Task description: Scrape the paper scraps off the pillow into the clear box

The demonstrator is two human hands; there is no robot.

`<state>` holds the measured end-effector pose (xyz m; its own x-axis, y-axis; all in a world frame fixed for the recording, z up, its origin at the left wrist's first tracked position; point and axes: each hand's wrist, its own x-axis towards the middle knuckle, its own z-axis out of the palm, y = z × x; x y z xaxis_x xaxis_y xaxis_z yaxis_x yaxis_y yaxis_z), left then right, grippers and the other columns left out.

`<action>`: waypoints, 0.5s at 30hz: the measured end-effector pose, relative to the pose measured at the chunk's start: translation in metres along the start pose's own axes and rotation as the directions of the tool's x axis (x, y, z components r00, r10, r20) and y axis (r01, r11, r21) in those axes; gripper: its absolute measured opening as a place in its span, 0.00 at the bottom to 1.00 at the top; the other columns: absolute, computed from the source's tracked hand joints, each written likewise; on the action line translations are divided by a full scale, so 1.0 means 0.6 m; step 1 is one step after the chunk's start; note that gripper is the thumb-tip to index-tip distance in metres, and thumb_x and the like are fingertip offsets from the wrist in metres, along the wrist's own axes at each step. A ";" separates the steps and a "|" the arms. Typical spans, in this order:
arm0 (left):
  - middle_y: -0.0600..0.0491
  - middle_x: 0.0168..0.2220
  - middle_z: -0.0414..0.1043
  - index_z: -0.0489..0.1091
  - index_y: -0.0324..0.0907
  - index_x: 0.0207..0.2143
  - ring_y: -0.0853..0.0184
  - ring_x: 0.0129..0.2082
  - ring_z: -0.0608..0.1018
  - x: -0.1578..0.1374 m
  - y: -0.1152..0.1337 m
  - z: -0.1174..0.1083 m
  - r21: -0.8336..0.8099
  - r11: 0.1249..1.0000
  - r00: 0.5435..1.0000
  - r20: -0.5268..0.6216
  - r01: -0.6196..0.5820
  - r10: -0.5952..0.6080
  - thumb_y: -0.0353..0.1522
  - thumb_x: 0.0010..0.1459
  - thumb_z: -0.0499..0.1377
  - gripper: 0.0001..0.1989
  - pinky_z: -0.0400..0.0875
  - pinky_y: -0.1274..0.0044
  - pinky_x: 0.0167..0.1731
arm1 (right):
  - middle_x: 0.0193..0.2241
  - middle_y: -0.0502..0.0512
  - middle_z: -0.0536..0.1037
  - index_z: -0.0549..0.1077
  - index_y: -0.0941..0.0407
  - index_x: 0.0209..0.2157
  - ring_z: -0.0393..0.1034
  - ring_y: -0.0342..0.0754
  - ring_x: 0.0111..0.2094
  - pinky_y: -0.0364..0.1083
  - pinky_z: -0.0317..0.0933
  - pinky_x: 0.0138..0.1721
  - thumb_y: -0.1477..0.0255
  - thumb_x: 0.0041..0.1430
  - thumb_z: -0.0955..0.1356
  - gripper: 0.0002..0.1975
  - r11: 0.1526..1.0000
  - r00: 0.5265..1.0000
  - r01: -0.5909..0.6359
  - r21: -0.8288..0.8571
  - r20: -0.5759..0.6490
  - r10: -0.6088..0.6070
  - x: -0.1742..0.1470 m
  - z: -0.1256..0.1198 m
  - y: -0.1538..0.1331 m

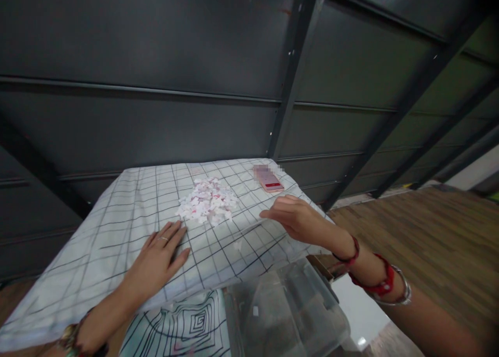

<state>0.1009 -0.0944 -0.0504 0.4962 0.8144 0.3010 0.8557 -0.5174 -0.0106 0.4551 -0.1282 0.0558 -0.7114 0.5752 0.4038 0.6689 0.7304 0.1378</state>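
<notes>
A loose heap of small white paper scraps [208,201], some with pinkish marks, lies on a white cloth with dark grid lines [128,232]. My left hand [161,253] rests palm down on the cloth just in front of the heap, fingers stretched out. To the right of the heap, my right hand [290,216] is raised slightly over the cloth, its thumb and fingers pressed together. Whatever may be between those fingertips is too small or faint to make out. A pale scrap [237,244] shows between the hands, below the heap.
Behind my right hand, a phone [268,179] lies near the cloth's far right corner. Below the front edge are a clear plastic box [288,315] and a line-patterned cloth [183,326]. A dark panelled wall [156,123] stands behind; wooden flooring [421,232] extends right.
</notes>
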 end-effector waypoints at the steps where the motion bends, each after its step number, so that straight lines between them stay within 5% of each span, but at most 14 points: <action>1: 0.45 0.62 0.58 0.63 0.40 0.57 0.54 0.62 0.60 0.001 0.003 -0.005 0.003 0.999 0.999 -0.002 -0.042 0.042 0.48 0.62 0.43 0.29 0.57 0.58 0.58 | 0.25 0.51 0.68 0.72 0.58 0.43 0.57 0.44 0.30 0.44 0.53 0.34 0.86 0.55 0.57 0.20 1.000 1.000 0.005 -0.013 0.006 -0.005 -0.001 0.000 0.000; 6: 0.48 0.65 0.49 0.52 0.44 0.63 0.55 0.65 0.53 0.004 0.039 -0.027 -0.107 0.962 0.966 0.039 -0.251 0.256 0.48 0.61 0.47 0.32 0.58 0.61 0.59 | 0.25 0.51 0.69 0.73 0.58 0.43 0.58 0.43 0.29 0.43 0.55 0.34 0.86 0.56 0.57 0.20 0.995 0.997 0.035 0.090 0.060 -0.041 -0.015 -0.015 -0.008; 15: 0.46 0.67 0.41 0.31 0.47 0.66 0.54 0.65 0.50 0.006 0.072 -0.011 -0.146 0.941 0.951 -0.004 -0.305 0.308 0.45 0.62 0.48 0.37 0.59 0.61 0.58 | 0.25 0.52 0.71 0.73 0.59 0.42 0.60 0.43 0.29 0.43 0.55 0.32 0.82 0.59 0.58 0.16 0.993 1.000 0.005 0.116 0.012 -0.007 -0.041 -0.059 -0.021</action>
<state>0.1388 -0.1155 -0.0434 0.7351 0.6144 0.2865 0.6324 -0.7738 0.0369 0.4719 -0.1644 0.0762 -0.7183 0.5748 0.3921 0.6356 0.7713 0.0337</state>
